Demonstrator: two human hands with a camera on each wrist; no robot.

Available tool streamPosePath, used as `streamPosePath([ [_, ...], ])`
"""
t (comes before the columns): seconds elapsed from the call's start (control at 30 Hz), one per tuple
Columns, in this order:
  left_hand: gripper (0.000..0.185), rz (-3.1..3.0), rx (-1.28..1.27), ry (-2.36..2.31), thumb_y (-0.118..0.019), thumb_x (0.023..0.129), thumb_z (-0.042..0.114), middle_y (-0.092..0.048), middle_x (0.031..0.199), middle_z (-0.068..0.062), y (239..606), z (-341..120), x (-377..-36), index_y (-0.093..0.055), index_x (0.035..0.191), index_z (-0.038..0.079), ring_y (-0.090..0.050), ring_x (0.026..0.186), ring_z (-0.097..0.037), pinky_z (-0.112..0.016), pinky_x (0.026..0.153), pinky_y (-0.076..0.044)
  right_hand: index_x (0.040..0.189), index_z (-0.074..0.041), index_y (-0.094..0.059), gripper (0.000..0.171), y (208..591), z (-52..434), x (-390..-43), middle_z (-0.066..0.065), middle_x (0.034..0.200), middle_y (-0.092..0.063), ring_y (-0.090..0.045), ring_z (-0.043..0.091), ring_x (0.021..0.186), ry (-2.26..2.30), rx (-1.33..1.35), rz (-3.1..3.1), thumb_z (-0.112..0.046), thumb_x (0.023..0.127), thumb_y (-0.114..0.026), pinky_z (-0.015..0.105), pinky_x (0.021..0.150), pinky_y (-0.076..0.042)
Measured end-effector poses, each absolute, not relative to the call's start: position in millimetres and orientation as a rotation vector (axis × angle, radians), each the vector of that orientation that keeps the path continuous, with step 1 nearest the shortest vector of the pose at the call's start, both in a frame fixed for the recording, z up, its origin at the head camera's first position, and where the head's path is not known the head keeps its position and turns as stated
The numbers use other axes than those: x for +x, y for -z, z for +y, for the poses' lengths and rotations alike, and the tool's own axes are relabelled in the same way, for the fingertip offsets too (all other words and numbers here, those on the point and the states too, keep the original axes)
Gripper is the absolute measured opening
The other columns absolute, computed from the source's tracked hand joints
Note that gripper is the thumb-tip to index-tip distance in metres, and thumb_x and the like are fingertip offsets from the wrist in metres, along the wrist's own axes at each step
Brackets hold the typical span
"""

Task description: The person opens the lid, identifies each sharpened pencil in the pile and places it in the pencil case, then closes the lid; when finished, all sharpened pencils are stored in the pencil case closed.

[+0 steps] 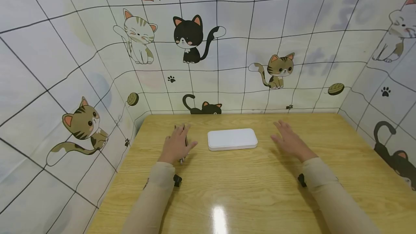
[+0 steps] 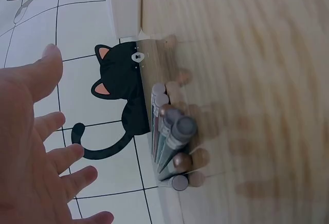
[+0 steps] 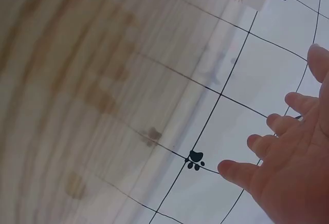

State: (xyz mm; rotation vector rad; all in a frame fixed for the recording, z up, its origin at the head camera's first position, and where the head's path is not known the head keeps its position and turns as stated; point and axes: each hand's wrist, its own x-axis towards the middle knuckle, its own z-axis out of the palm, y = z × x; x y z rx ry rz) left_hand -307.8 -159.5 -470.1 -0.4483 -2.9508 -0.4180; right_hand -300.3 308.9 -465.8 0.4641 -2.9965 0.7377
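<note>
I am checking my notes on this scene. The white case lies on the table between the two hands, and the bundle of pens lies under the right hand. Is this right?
Not quite. The white case does lie between the hands on the table, but the bundle of pens lies by the left hand, not the right hand. The head view shows this, and the left wrist view shows the pens.

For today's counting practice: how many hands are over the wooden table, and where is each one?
2. The left hand is spread over a bundle of pens, left of the white case; the right hand hovers on its right. None hidden.

wooden table [image 1: 260,190] | white case [image 1: 232,139] — centre | pens [image 2: 172,136] — left of case
</note>
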Motion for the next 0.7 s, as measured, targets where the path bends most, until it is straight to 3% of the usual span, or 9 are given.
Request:
streamPosePath([
  [0.23, 0.082, -2.936, -0.494, 0.424, -0.048, 0.099, 0.064, -0.024, 0.166, -0.017, 469, -155, -306, -0.024, 0.163, 0.02, -0.028, 0.149, -0.041, -0.073, 0.103, -0.035, 0.162, -0.001, -0.013, 0.075, 468, 304, -303, 0.027, 0.167, -0.001, 0.0, 0.054, 0.149, -0.814, 0.519, -2.993, -0.045, 0.109, -0.042, 0.076, 0.111, -0.009],
  [0.7, 0.078, -2.985, -0.503, 0.469, -0.051, 0.1, 0.06, -0.02, 0.167, -0.013, 472, -145, -307, -0.024, 0.163, 0.022, -0.026, 0.15, -0.039, -0.071, 0.108, -0.03, 0.163, -0.005, -0.011, 0.074, 468, 292, -307, 0.022, 0.168, 0.001, 0.005, 0.049, 0.151, -0.927, 0.528, -3.017, -0.044, 0.109, -0.043, 0.075, 0.112, -0.007],
])
